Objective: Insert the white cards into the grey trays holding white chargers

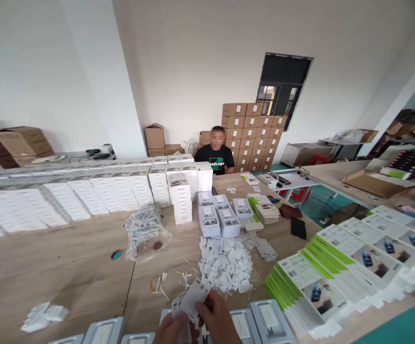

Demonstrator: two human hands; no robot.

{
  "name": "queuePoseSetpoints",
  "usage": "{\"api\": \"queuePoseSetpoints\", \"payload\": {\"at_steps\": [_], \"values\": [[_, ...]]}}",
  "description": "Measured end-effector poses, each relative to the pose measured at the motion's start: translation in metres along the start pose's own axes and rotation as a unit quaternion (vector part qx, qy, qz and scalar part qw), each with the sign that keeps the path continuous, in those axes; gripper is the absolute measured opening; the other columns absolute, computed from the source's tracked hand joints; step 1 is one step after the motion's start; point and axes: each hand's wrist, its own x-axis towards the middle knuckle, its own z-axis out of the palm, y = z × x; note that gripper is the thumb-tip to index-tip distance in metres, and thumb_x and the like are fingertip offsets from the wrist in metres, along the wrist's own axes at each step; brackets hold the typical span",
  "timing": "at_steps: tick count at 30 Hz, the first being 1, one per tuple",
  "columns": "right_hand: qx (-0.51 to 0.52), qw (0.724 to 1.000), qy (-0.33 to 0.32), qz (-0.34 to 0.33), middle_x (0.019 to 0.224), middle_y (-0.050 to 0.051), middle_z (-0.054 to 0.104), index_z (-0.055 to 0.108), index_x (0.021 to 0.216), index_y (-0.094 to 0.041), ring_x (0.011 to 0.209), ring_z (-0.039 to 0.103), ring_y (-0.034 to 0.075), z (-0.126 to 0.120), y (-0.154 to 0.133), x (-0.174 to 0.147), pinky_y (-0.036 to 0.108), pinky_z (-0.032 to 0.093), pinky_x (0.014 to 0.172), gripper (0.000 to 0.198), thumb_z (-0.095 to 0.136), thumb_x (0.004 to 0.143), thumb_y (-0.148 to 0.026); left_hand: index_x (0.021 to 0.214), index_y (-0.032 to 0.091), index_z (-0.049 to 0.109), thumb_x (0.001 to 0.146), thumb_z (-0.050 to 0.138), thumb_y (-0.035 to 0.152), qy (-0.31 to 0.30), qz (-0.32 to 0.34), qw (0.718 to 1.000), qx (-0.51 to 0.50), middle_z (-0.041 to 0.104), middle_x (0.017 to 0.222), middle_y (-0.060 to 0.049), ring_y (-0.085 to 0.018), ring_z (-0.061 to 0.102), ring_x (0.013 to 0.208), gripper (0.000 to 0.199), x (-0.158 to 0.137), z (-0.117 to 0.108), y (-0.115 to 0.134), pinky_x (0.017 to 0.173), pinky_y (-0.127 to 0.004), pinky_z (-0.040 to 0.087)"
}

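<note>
up close, left hand (173,330) and right hand (218,317) both pinch 1 white packet (192,300) above the wooden table (67,267).

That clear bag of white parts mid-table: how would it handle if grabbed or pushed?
The clear plastic bag is slumped and crinkled on the wooden table, so it is probably floppy and would sag when lifted. Its loose white contents would likely shift. The glossy film may be slippery. It lies low, so it is unlikely to tip or roll.
</note>
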Motion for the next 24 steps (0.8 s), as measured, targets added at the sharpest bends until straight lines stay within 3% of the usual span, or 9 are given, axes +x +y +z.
{"api": "queuePoseSetpoints", "payload": {"at_steps": [4, 8, 12, 15, 18, 21, 24], "values": [[0.041, 0.998, 0.040, -0.005, 0.060, -0.003, 0.053, 0.058, 0.081, -0.018, 0.051, 0.045, 0.012, -0.003, -0.011, -0.002, 0.025, 0.036, 0.049, 0.024, 0.062, 0.075, -0.041, 0.082, 0.012, 0.067, 0.072, 0.073, 0.041, -0.001, -0.001, 1.000, -0.013, 0.071, 0.075, -0.008, -0.021, 0.068, 0.069, 0.031, -0.016, 0.005, 0.030, 0.072, -0.036, 0.057], [0.047, 0.998, -0.035, 0.024, 0.061, -0.004, 0.052, 0.060, 0.083, -0.018, 0.050, 0.042, 0.009, -0.009, -0.023, -0.007, 0.024, 0.033, 0.049, 0.020, 0.062, 0.078, -0.037, 0.094, 0.015, 0.068, 0.077, 0.069, 0.049, -0.058, 0.015, 0.997, 0.039, 0.070, 0.078, -0.006, -0.017, 0.063, 0.065, 0.037, -0.026, 0.011, 0.053, 0.067, -0.033, 0.056], [0.041, 0.995, -0.063, 0.059, 0.065, -0.004, 0.054, 0.061, 0.093, -0.019, 0.051, 0.044, 0.009, -0.010, -0.024, -0.017, 0.023, 0.034, 0.050, 0.024, 0.062, 0.081, -0.040, 0.091, 0.014, 0.069, 0.071, 0.076, 0.038, -0.041, 0.051, 0.992, 0.112, 0.070, 0.076, -0.005, -0.012, 0.057, 0.056, 0.033, -0.027, 0.014, 0.045, 0.059, -0.028, 0.052], [0.045, 0.997, -0.044, 0.049, 0.066, -0.004, 0.055, 0.059, 0.107, -0.020, 0.053, 0.046, 0.011, -0.007, -0.017, -0.023, 0.023, 0.036, 0.050, 0.034, 0.060, 0.084, -0.044, 0.091, 0.012, 0.069, 0.071, 0.074, 0.034, -0.031, 0.041, 0.993, 0.104, 0.069, 0.074, -0.005, -0.012, 0.056, 0.053, 0.030, -0.023, 0.012, 0.031, 0.056, -0.028, 0.050], [0.008, 0.999, -0.029, 0.033, 0.064, -0.003, 0.054, 0.064, 0.107, -0.019, 0.055, 0.047, 0.012, -0.006, -0.011, -0.025, 0.025, 0.039, 0.052, 0.034, 0.058, 0.086, -0.045, 0.091, 0.013, 0.067, 0.070, 0.073, 0.036, -0.009, 0.010, 0.998, 0.062, 0.070, 0.073, -0.005, -0.014, 0.058, 0.053, 0.032, -0.021, 0.009, 0.023, 0.055, -0.030, 0.051], [-0.103, 0.994, -0.026, -0.033, 0.077, 0.003, 0.063, 0.070, 0.106, -0.021, 0.066, 0.054, 0.016, -0.008, -0.011, -0.026, 0.028, 0.045, 0.061, 0.029, 0.052, 0.090, -0.037, 0.090, 0.013, 0.066, 0.074, 0.069, 0.049, 0.008, -0.014, 1.000, -0.009, 0.070, 0.076, -0.007, -0.017, 0.062, 0.060, 0.039, -0.023, 0.007, 0.024, 0.058, -0.033, 0.054], [-0.233, 0.957, -0.056, -0.161, 0.092, 0.007, 0.066, 0.072, 0.109, -0.026, 0.082, 0.060, 0.020, -0.011, -0.015, -0.027, 0.032, 0.048, 0.073, 0.032, 0.044, 0.092, -0.026, 0.091, 0.013, 0.067, 0.073, 0.072, 0.055, -0.008, 0.012, 1.000, -0.005, 0.070, 0.079, -0.007, -0.018, 0.063, 0.068, 0.046, -0.027, 0.006, 0.025, 0.062, -0.033, 0.055]]}}
